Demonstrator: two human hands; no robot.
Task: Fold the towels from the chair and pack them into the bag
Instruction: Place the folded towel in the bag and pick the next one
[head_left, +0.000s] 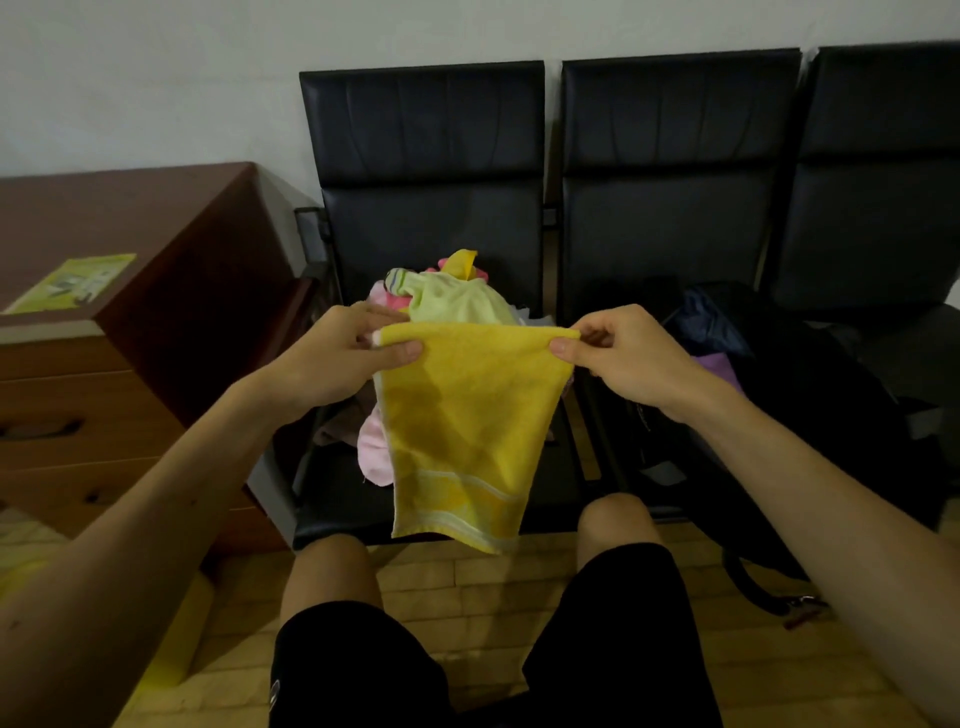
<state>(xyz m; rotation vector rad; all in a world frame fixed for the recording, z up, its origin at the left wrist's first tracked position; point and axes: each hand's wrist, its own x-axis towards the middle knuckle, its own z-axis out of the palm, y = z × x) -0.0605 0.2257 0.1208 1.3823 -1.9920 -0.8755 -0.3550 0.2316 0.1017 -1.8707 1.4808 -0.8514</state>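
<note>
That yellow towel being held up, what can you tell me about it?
The yellow towel looks like soft terry cloth, with a paler striped band near its bottom edge. It hangs in the air, pinched at its top corners by the left hand and right hand, in front of the towel pile on the chair.

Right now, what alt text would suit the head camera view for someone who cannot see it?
The left hand and right hand pinch the top corners of a yellow towel hanging before a black chair that bears a pile of crumpled towels. A dark bag lies open on the next seat to the right.
</note>
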